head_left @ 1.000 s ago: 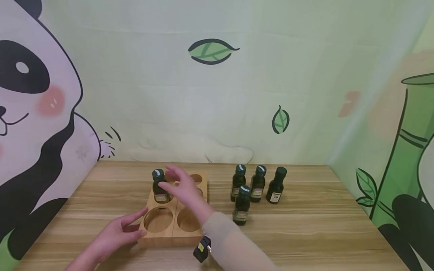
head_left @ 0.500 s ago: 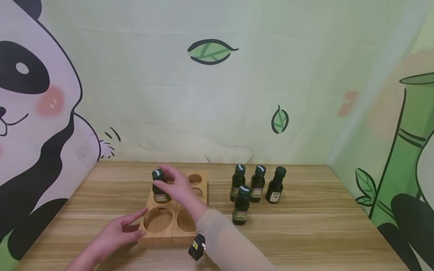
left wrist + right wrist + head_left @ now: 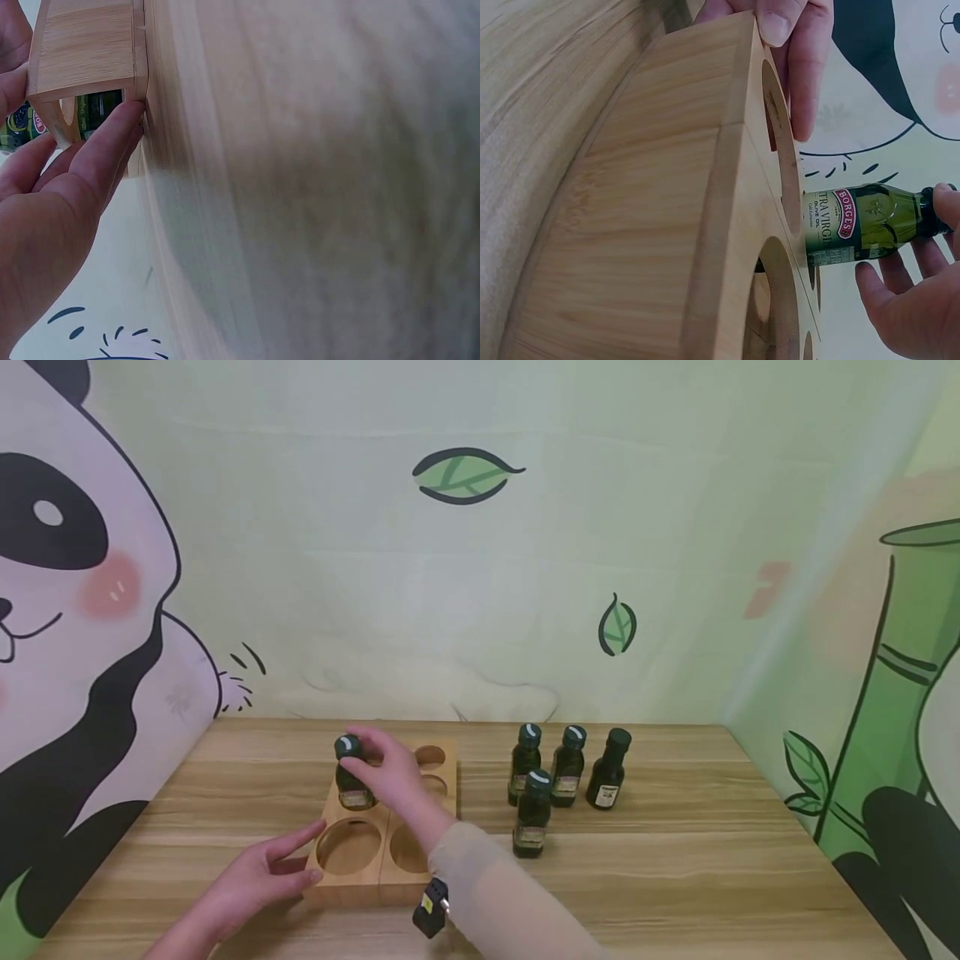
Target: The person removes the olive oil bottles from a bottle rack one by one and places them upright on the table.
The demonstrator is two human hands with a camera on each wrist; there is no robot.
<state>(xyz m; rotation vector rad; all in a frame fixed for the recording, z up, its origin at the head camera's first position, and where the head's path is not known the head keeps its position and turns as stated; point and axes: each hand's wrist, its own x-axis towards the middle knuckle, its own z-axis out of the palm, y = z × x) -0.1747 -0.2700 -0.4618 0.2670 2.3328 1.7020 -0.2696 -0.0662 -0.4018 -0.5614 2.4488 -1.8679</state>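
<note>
A wooden holder (image 3: 348,893) with round holes lies on the table. In one of its left holes stands a green olive oil bottle (image 3: 866,225) with a dark cap. My right hand (image 3: 393,772) reaches over the holder and grips this bottle at its cap and neck, thumb on the near side in the right wrist view. My left hand (image 3: 255,872) holds the holder's near left corner, thumb at the front and fingers along the side. Through the holder's open side, the bottle's lower part shows in the left wrist view, close to my left fingers (image 3: 112,142).
Right of the holder, several dark bottles stand upright on the wooden table (image 3: 675,877); the nearest is a green bottle (image 3: 532,818). The farthest right is a darker bottle (image 3: 609,772) with a white label. A printed panda backdrop (image 3: 300,568) rises behind the table.
My right hand has moved a little to the left, from beside the bottle onto its cap and neck. My left hand and the holder have stayed in place.
</note>
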